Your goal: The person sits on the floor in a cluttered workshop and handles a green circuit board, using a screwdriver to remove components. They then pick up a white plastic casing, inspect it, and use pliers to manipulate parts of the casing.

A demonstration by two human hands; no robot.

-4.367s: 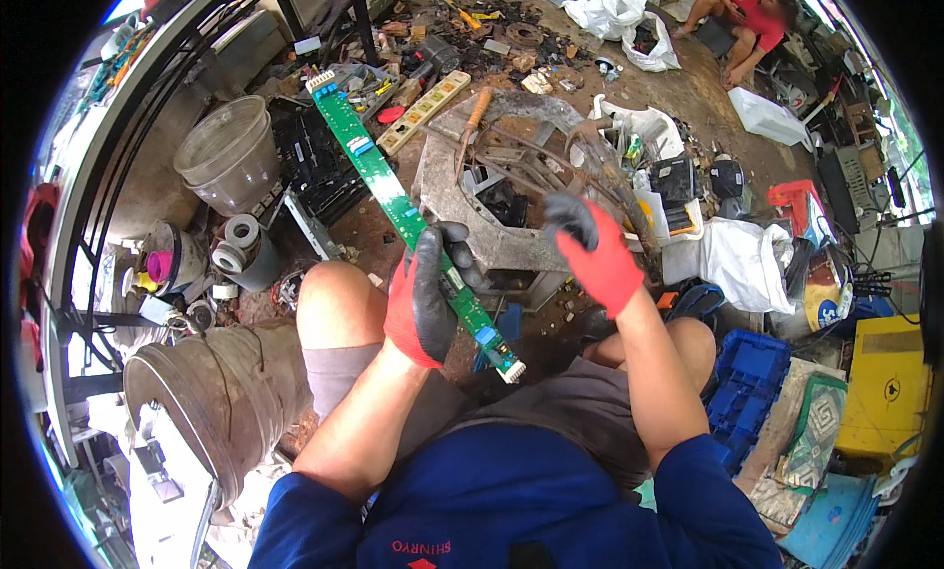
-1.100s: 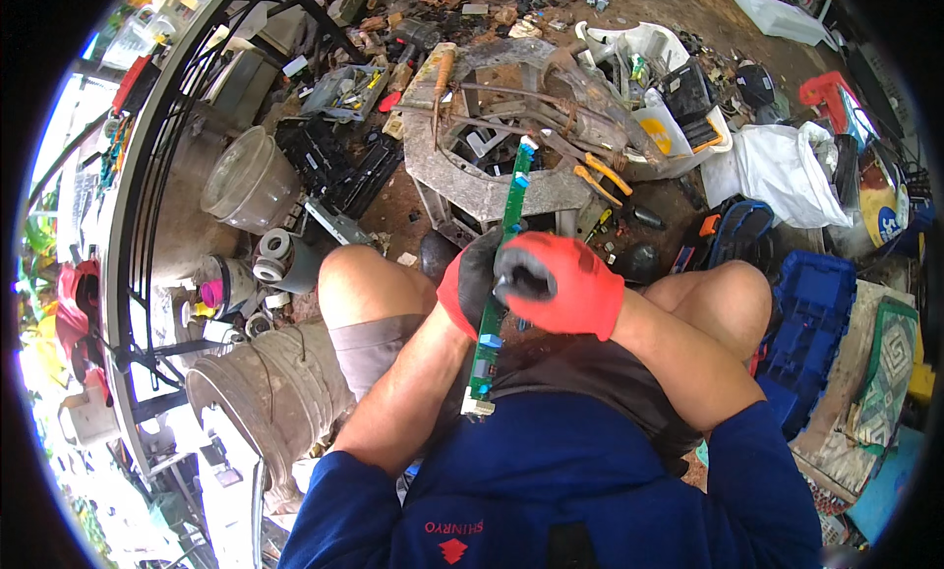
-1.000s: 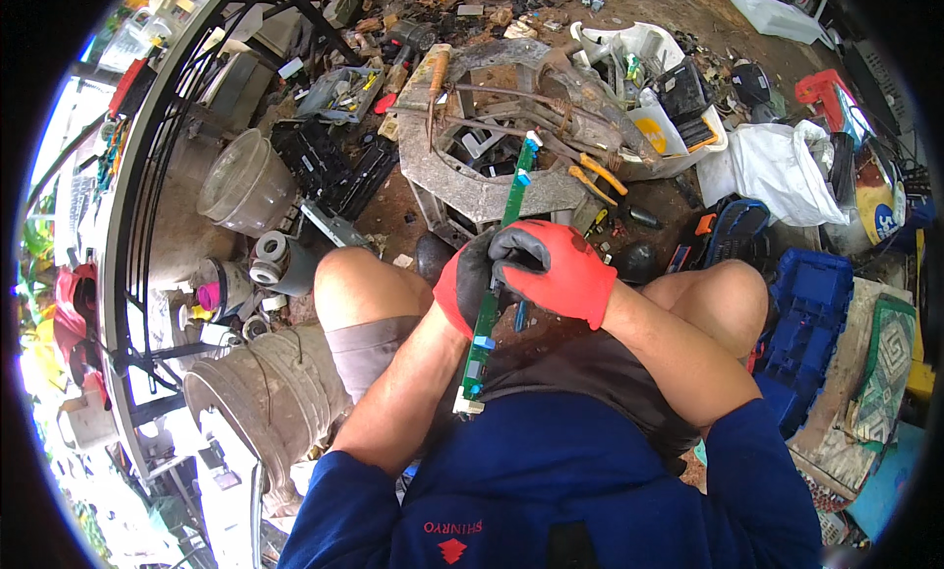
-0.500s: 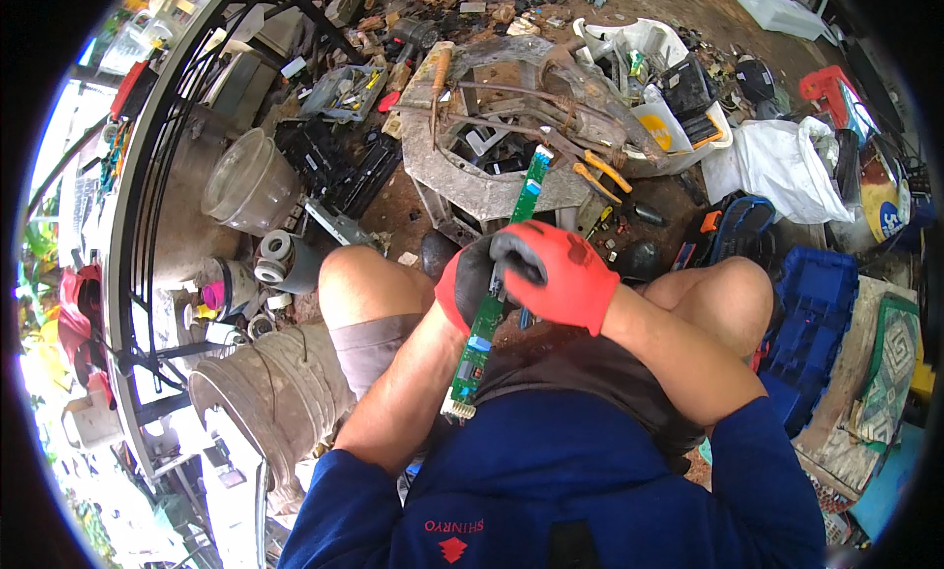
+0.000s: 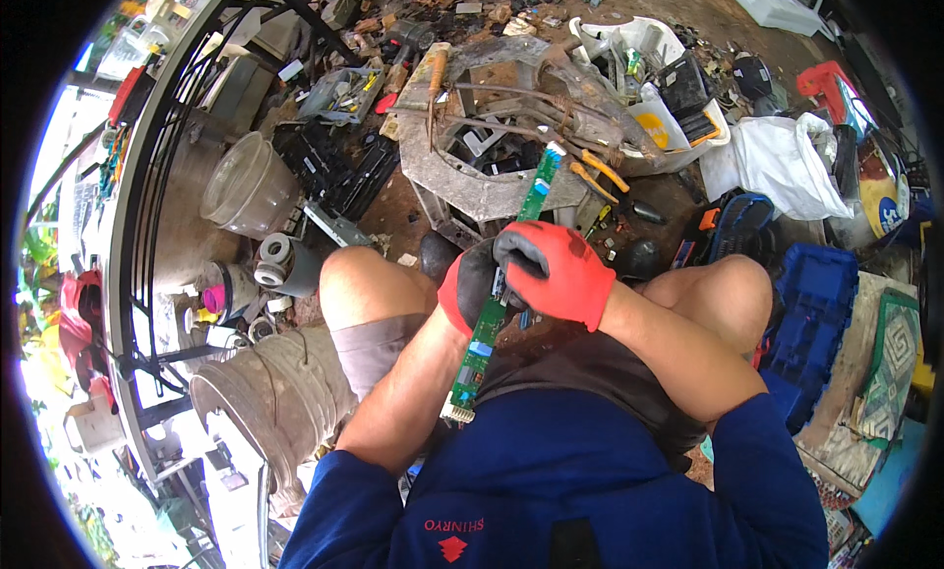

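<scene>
A long, narrow green circuit board (image 5: 479, 351) slants across my lap, with a pale connector at its near end and blue and white parts at the far end. My left hand (image 5: 470, 286), in a red and black work glove, is closed round its middle. Over the same stretch of board sits my gloved right hand (image 5: 556, 271), fingers curled in against it. What the right fingertips pinch is hidden by the glove. Just beyond the board's far end, orange-handled pliers (image 5: 598, 174) rest at the edge of a grey metal frame (image 5: 492, 197).
A screwdriver with a wooden handle (image 5: 439, 69) lies on the frame's left side. Behind it at right stands a white tub (image 5: 713, 126) of scrap. A clear bucket (image 5: 251, 185) is at left, a blue plastic case (image 5: 811, 303) at right. Loose scrap litters the ground.
The far end of the circuit board has swung slightly to the right. Both hands stay at its middle, with the right hand shifted very little.
</scene>
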